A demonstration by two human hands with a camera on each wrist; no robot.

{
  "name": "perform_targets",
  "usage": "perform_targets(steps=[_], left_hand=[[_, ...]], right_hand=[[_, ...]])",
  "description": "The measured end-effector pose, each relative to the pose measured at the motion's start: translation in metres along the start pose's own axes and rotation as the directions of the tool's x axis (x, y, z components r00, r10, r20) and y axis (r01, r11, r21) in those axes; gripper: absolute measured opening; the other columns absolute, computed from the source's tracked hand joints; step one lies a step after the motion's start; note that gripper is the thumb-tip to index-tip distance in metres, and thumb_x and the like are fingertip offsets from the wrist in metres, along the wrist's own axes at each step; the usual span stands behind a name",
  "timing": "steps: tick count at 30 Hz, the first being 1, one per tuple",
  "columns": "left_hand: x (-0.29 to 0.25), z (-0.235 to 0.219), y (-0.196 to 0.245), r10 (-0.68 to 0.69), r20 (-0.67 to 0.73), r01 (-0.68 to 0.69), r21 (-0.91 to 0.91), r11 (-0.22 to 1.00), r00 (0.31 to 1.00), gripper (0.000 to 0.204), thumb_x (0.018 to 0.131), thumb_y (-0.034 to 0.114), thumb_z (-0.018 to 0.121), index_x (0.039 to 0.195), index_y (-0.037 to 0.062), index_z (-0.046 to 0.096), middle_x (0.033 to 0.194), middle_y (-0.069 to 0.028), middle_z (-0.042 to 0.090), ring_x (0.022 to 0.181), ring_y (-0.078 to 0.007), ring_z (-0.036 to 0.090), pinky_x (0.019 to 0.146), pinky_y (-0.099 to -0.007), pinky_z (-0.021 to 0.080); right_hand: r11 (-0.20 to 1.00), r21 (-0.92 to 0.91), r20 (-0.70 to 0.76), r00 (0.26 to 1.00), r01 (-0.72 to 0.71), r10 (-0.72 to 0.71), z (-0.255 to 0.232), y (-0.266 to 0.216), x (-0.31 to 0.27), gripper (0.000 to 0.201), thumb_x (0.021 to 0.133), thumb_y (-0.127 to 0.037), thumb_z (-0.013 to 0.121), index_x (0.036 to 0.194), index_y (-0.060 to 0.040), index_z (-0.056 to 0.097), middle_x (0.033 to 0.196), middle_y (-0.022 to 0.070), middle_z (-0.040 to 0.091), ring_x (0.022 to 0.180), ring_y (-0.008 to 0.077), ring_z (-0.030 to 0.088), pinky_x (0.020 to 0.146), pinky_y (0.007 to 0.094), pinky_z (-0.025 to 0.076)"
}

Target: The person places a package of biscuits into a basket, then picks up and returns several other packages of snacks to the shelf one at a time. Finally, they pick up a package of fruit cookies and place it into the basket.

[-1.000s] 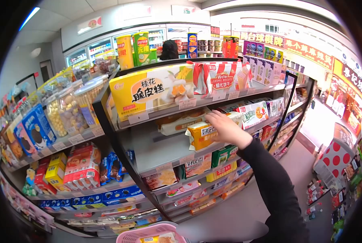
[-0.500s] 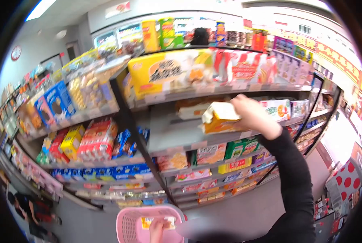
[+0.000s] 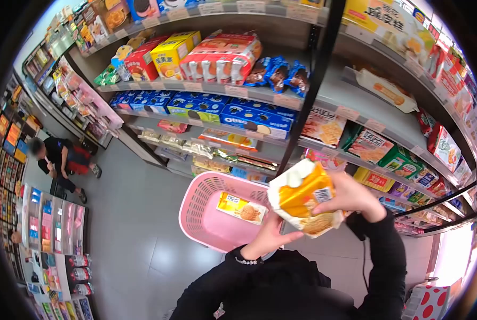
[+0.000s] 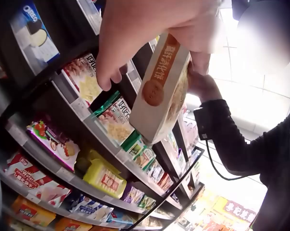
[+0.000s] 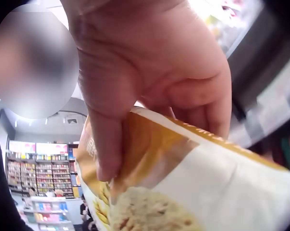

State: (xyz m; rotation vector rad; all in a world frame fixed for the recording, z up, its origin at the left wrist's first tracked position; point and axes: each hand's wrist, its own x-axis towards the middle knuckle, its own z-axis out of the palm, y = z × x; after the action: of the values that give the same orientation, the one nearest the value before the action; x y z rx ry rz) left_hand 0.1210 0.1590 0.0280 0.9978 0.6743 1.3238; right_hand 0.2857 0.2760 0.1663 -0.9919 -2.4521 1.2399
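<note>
My right hand grips a yellow and white biscuit pack by its upper right part. In the right wrist view, the thumb lies on the orange wrapper and the other fingers go behind it. Below and left of the pack, my left hand has its thumb spread and reaches toward the pack's lower edge. The left wrist view shows the left hand's fingers loosely extended in front of the pack's white side. A smaller yellow biscuit pack lies inside the pink basket, just left of the left hand.
Shelves of packaged snacks rise in front and to the right. Blue Oreo boxes line a lower shelf. A seated person is at the far left, beyond a display stand. A white box with red dots stands lower right.
My right hand has taken the yellow and white biscuit pack from the shelf and brought it down near the basket. The left hand has come up beside it. The view has tilted downward and left.
</note>
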Motion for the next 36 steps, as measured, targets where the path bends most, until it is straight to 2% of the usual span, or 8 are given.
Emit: perform_targets(steps=[7,14,19,26,31,33,35,36], left_hand=[[-0.062,-0.091,0.012,-0.201,-0.308,0.163,-0.143,0.976,0.93,0.058,0.079,0.003,0.06,0.127,-0.0007,0.027,0.123,-0.0109,0.04,0.116,-0.0189,0.039,0.098,-0.0314,0.031],[-0.087,-0.168,-0.019,-0.498,-0.465,0.267,-0.477,0.837,0.732,0.037,0.085,0.01,0.052,0.118,-0.0009,0.037,0.114,-0.0112,0.049,0.104,-0.0227,0.05,0.089,-0.0361,0.043],[-0.076,-0.226,-0.08,-0.681,-0.479,0.291,-0.655,0.698,0.554,0.028,0.084,0.013,0.055,0.107,0.0013,0.045,0.103,-0.0098,0.051,0.094,-0.0232,0.053,0.083,-0.0352,0.045],[-0.064,-0.278,-0.188,-0.793,-0.477,0.322,-0.735,0.597,0.38,0.025,0.076,0.013,0.061,0.099,0.0072,0.052,0.094,-0.0073,0.052,0.089,-0.0226,0.05,0.076,-0.0369,0.046],[-0.057,-0.306,-0.245,-0.828,-0.398,0.363,-0.76,0.538,0.395,0.027,0.082,0.024,0.055,0.104,0.0085,0.053,0.102,-0.0054,0.054,0.092,-0.0191,0.051,0.079,-0.0318,0.044],[-0.052,-0.29,-0.243,-0.832,-0.459,0.155,-0.839,0.521,0.313,0.032,0.084,0.02,0.055,0.108,-0.0014,0.049,0.1,-0.0125,0.056,0.093,-0.0271,0.054,0.081,-0.0375,0.048],[-0.054,-0.299,-0.249,-0.76,-0.406,0.172,-0.817,0.551,0.507,0.034,0.084,0.02,0.055,0.108,-0.0038,0.048,0.102,-0.0163,0.055,0.094,-0.0292,0.053,0.082,-0.0393,0.048],[-0.047,-0.295,-0.241,-0.819,-0.474,0.192,-0.814,0.548,0.324,0.033,0.084,0.018,0.055,0.108,-0.0037,0.048,0.106,-0.0186,0.052,0.094,-0.0285,0.052,0.082,-0.0383,0.047]], right_hand=[[0.934,0.325,0.198,0.977,-0.146,0.083,0.122,0.034,0.101,0.083,0.058,-0.044,0.076,0.114,0.0084,0.045,0.099,0.0204,0.057,0.091,0.025,0.057,0.078,0.0312,0.044],[0.979,-0.163,-0.002,0.992,-0.122,0.124,0.21,0.051,0.121,0.064,0.067,-0.029,0.068,0.115,0.0059,0.044,0.108,0.0226,0.052,0.1,0.0342,0.051,0.082,0.0349,0.043],[0.978,-0.195,-0.282,0.959,-0.068,0.01,0.202,0.038,0.097,0.043,0.071,-0.012,0.06,0.11,-0.0002,0.047,0.099,0.0197,0.052,0.092,0.0363,0.051,0.079,0.0396,0.042],[0.953,-0.024,-0.351,0.895,-0.303,0.276,0.161,0.032,0.006,0.038,0.074,-0.009,0.057,0.11,-0.0023,0.047,0.106,0.0173,0.051,0.099,0.033,0.051,0.083,0.0367,0.043],[0.898,0.046,-0.435,0.8,-0.438,0.413,0.137,0.032,-0.05,0.038,0.076,-0.011,0.057,0.111,-0.0008,0.046,0.109,0.017,0.05,0.099,0.0315,0.05,0.085,0.0353,0.042],[0.893,0.05,-0.451,0.788,-0.447,0.419,0.127,0.03,-0.062,0.038,0.077,-0.011,0.056,0.112,-0.0006,0.045,0.109,0.0173,0.049,0.1,0.0313,0.049,0.086,0.0351,0.041],[0.905,0.008,-0.46,0.802,-0.425,0.38,0.107,0.025,-0.07,0.039,0.077,-0.01,0.055,0.113,-0.0007,0.044,0.11,0.0171,0.049,0.102,0.0316,0.048,0.087,0.0347,0.04],[0.912,0.007,-0.476,0.8,-0.41,0.364,0.094,0.021,-0.07,0.039,0.077,-0.01,0.055,0.113,-0.0007,0.044,0.11,0.0171,0.049,0.102,0.0316,0.048,0.087,0.0347,0.04]])
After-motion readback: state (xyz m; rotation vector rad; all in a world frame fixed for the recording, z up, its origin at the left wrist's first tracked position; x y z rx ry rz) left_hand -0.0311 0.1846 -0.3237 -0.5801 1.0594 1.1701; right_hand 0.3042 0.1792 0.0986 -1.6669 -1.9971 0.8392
